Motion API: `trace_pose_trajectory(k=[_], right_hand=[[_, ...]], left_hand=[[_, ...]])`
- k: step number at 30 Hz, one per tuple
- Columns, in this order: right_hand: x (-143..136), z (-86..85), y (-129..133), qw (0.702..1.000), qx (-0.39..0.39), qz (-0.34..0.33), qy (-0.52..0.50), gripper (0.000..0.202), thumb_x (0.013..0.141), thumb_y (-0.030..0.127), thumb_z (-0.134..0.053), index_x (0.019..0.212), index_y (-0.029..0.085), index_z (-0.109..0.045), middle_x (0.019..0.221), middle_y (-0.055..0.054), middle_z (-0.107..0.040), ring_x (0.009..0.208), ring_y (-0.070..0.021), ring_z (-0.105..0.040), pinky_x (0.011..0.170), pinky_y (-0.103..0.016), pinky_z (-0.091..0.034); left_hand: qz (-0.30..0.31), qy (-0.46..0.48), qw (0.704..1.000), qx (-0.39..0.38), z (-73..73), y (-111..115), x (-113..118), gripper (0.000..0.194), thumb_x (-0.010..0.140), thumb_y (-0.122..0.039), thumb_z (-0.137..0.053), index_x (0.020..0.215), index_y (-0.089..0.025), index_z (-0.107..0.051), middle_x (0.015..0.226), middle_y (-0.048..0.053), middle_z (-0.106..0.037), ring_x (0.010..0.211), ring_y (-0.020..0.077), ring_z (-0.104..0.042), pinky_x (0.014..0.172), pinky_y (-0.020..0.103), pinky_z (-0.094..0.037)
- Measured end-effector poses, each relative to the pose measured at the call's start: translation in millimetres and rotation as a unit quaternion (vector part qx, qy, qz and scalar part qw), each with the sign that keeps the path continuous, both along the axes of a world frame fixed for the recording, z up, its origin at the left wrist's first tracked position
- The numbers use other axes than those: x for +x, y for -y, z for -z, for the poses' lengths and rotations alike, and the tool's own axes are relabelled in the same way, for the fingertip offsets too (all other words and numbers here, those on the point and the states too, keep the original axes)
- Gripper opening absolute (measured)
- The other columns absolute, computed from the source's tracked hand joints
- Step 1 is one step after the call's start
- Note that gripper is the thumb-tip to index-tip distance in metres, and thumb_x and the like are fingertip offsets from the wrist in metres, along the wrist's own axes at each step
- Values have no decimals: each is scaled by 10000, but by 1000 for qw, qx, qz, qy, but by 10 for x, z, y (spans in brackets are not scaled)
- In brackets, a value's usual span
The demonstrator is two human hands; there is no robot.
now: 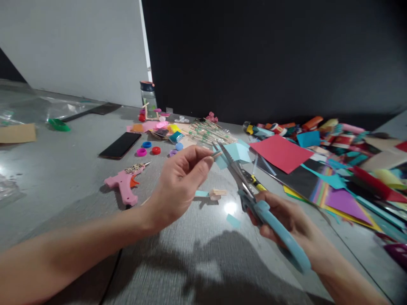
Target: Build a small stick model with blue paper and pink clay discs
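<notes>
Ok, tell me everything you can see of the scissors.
The scissors have grey, metallic-looking blades and a light-blue handle, apparently plastic, with darker grey parts near where the blades begin. The right hand holds them in the air above the table, the handle hiding part of that hand from view. The blades point away from the wearer and leftward, tips slightly apart, close to the thin piece pinched in the left hand; whether they touch it is unclear.
</notes>
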State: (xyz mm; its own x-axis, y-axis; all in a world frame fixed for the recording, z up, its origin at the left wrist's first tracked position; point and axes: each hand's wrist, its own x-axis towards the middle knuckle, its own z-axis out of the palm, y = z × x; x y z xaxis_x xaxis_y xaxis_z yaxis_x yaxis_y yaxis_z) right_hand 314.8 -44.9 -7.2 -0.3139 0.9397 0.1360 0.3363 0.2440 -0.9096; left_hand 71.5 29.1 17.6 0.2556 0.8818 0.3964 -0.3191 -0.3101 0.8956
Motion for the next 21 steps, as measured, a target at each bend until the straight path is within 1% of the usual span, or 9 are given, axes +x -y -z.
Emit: trace_pose_trajectory(k=[4,10,13,17,21], right_hand=[[14,42,-29,1000,5,-1,-2,254,893,463,-726,934,234,-624,816,8,-598,736,-131,-513,616,-259,-390],[29,67,-25,1000,21,-1,-1,189,901,389,-720,913,231,-619,791,20,-581,703,-114,-496,589,-240,-391],[2,35,-26,999,35,6,9,200,909,389,-713,884,220,-609,774,22,-564,688,-108,-486,576,-231,-391],[-46,-3,-28,997,70,22,33,254,906,394,-713,804,205,-578,711,32,-540,621,-93,-450,519,-217,-361],[-12,4,-69,994,84,55,52,299,899,437,-703,769,205,-565,700,24,-567,608,-101,-488,522,-217,-381]], left_hand=[[12,4,999,-34,6,-23,8,55,945,-241,-630,919,-195,-647,546,-81,-392,482,78,-318,442,216,-251],[17,13,999,-36,9,-39,8,66,940,-249,-636,908,-195,-657,532,-79,-389,479,79,-306,445,219,-245],[22,18,999,-43,3,-38,6,61,940,-232,-626,909,-188,-655,536,-76,-392,481,76,-310,447,218,-245],[25,27,998,-57,-19,-28,10,50,929,-228,-642,906,-184,-647,554,-77,-383,491,73,-313,455,218,-248],[31,27,997,-65,-12,-43,7,40,937,-221,-638,915,-192,-654,560,-77,-392,496,70,-315,467,215,-261]])
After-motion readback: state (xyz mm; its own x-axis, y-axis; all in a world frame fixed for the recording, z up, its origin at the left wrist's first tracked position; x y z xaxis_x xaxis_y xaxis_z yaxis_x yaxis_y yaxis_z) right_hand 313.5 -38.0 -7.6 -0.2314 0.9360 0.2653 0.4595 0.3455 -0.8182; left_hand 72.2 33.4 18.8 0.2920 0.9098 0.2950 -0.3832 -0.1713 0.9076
